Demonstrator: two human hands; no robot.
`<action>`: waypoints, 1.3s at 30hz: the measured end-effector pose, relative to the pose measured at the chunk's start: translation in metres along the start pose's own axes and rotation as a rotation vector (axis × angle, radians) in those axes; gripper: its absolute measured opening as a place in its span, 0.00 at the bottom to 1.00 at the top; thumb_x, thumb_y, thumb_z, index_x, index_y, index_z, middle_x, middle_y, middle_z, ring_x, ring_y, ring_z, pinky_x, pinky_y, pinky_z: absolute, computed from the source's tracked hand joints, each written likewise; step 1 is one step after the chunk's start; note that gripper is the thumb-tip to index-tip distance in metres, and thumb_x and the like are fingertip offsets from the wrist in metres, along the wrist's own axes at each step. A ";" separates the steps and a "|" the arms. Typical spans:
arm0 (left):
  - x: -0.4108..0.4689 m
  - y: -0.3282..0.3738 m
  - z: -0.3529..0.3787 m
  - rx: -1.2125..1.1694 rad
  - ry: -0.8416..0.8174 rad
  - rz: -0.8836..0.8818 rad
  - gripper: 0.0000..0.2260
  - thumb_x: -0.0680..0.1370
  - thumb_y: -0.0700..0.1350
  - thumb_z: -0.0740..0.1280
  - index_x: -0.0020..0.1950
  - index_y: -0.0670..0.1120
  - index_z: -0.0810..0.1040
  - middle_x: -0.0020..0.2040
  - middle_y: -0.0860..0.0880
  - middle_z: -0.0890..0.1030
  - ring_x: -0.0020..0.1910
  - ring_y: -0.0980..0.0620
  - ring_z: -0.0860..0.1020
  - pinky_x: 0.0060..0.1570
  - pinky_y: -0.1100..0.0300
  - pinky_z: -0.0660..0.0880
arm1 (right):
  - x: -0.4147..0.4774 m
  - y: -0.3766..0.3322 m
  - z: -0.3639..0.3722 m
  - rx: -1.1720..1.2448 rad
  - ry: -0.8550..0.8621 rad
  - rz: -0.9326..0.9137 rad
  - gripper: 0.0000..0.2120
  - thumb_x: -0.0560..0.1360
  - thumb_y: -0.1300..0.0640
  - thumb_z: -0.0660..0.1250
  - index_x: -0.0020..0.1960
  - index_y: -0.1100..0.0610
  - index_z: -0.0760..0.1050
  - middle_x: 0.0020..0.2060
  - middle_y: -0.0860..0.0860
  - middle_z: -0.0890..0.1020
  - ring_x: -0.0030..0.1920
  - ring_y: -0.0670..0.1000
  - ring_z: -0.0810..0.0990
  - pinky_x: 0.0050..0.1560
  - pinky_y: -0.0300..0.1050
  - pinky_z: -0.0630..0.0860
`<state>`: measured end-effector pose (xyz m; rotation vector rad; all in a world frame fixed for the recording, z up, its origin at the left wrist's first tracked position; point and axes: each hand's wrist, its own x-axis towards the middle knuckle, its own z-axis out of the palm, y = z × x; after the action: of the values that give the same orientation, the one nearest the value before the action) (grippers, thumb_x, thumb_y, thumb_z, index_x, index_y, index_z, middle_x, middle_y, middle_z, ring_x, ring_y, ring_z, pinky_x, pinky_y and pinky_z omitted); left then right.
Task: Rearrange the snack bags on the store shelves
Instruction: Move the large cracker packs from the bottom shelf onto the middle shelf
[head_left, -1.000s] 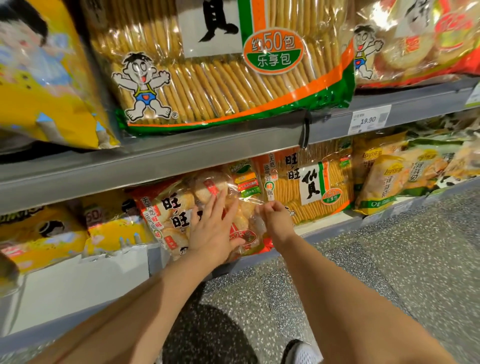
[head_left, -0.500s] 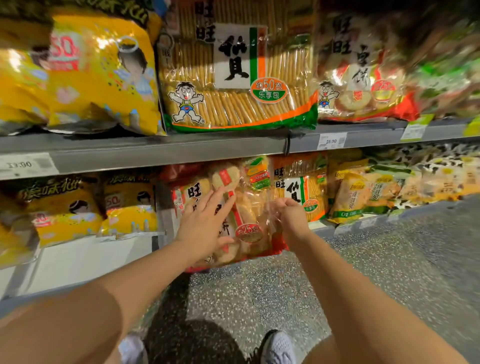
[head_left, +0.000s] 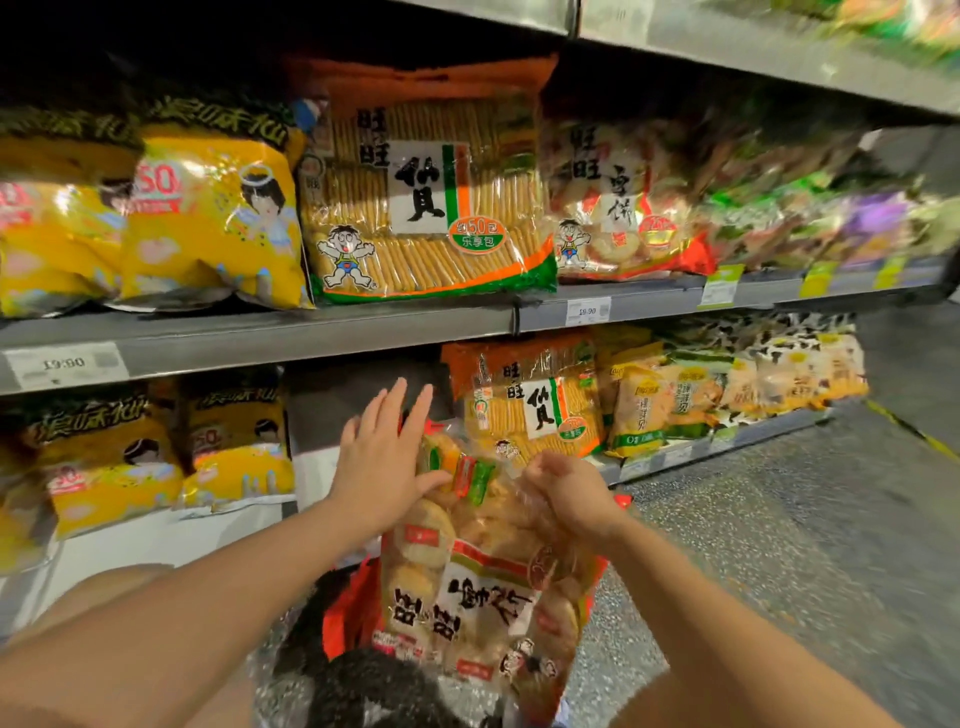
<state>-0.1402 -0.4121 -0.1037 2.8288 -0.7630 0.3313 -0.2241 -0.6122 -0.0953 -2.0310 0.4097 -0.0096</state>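
Note:
A clear red-trimmed bag of round rice crackers (head_left: 467, 582) hangs upside down in front of the lower shelf, off the shelf and over the floor. My right hand (head_left: 566, 499) is closed on the bag's upper right part. My left hand (head_left: 384, 457) lies flat against its upper left side, fingers spread and pointing up. Behind the hands the lower shelf has a dark gap (head_left: 353, 395) where no bag stands.
An orange-green cracker bag (head_left: 530, 400) stands right of the gap, yellow bags (head_left: 234, 447) left of it. The middle shelf edge (head_left: 311, 338) with price tags runs above, holding a large cracker bag (head_left: 426, 187) and yellow bags (head_left: 208, 218). Speckled floor (head_left: 779, 545) lies at the right.
The red-trimmed cracker bag has come off the lower shelf toward me and turned upside down, leaving a gap. The view has tilted upward, showing more of the upper shelves.

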 end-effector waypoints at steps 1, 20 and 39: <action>-0.002 -0.002 -0.002 -0.028 -0.002 -0.044 0.44 0.71 0.66 0.63 0.77 0.50 0.42 0.78 0.44 0.47 0.76 0.44 0.48 0.71 0.45 0.53 | -0.002 -0.003 -0.004 0.027 -0.004 -0.015 0.13 0.77 0.67 0.59 0.35 0.57 0.69 0.31 0.48 0.72 0.29 0.42 0.71 0.28 0.30 0.68; -0.005 -0.030 -0.022 -0.377 0.154 -0.076 0.13 0.78 0.47 0.52 0.50 0.44 0.75 0.42 0.43 0.81 0.43 0.41 0.79 0.38 0.53 0.70 | 0.005 -0.005 -0.041 0.528 0.164 -0.052 0.12 0.79 0.63 0.57 0.38 0.60 0.70 0.27 0.50 0.76 0.25 0.46 0.74 0.25 0.40 0.73; 0.024 -0.027 -0.067 -0.371 0.156 -0.122 0.10 0.81 0.45 0.56 0.54 0.48 0.76 0.35 0.49 0.78 0.38 0.46 0.75 0.37 0.54 0.67 | 0.040 -0.009 0.006 -0.201 0.376 -0.151 0.08 0.78 0.55 0.63 0.55 0.57 0.73 0.50 0.50 0.80 0.50 0.50 0.78 0.48 0.44 0.72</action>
<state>-0.1171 -0.3846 -0.0363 2.4538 -0.5513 0.3460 -0.1826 -0.6146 -0.0969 -2.2584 0.5054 -0.4655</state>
